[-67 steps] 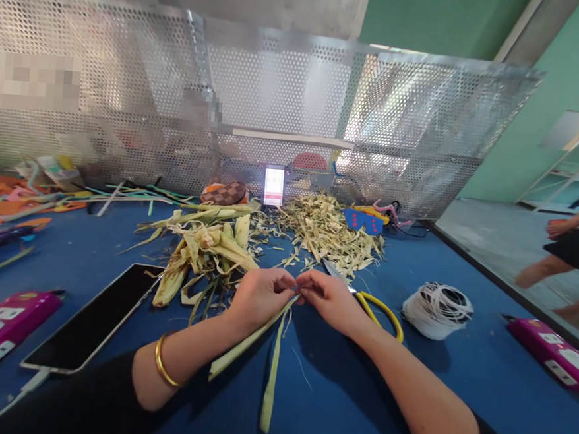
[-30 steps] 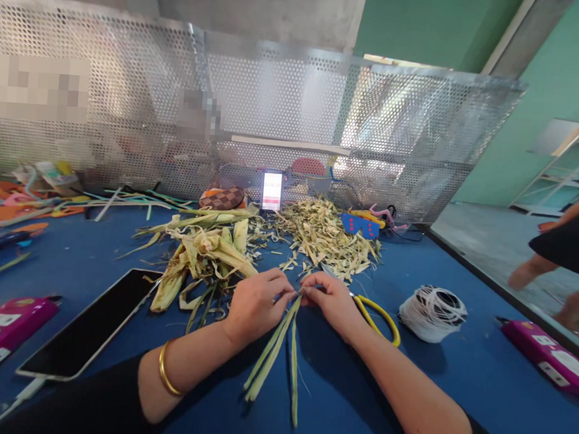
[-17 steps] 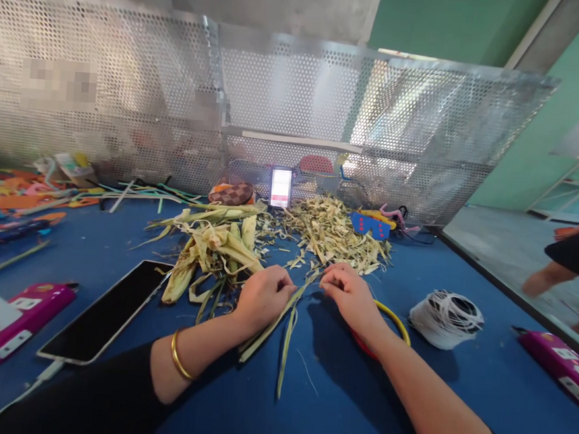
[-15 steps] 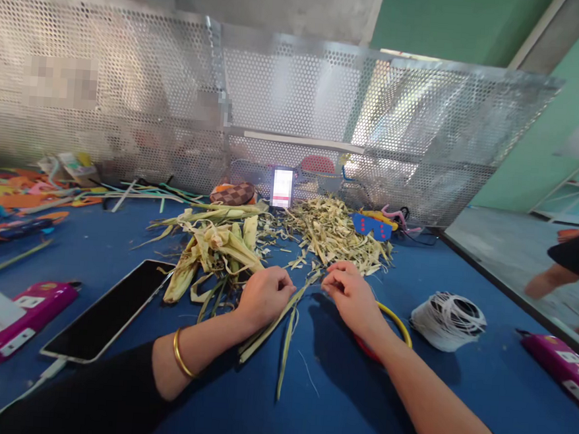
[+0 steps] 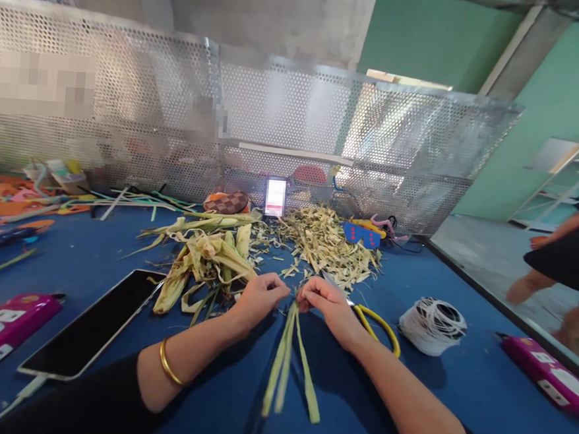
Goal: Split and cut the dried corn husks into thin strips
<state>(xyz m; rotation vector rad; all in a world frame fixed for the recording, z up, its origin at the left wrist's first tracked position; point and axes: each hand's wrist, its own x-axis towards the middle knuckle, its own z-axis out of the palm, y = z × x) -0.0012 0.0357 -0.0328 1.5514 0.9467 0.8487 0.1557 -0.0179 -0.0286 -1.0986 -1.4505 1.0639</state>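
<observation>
Three corn husk strips [image 5: 285,362] hang fanned out toward me, joined at their top ends. My right hand [image 5: 325,305] pinches them there between thumb and fingertips. Just left of that point is my left hand [image 5: 261,299], its thumb and index finger pressed together; whatever lies between them is too small to make out. A pair of scissors with a yellow handle [image 5: 390,336] lies partly hidden under my right hand. Beyond my left hand sits a heap of whole corn husks [image 5: 207,257], and beyond my right a pile of husk scraps [image 5: 332,243].
Left of me lie a phone [image 5: 98,322] on a cable and a magenta power strip [image 5: 14,323]. A white string ball [image 5: 433,329] and another power strip [image 5: 546,370] are at right. Perforated metal panels [image 5: 287,104] back the table. A person [image 5: 569,256] stands far right.
The husk strips have been lifted and now hang from my right hand, spread apart. My right hand has moved left, close to my left hand. The view has shifted slightly.
</observation>
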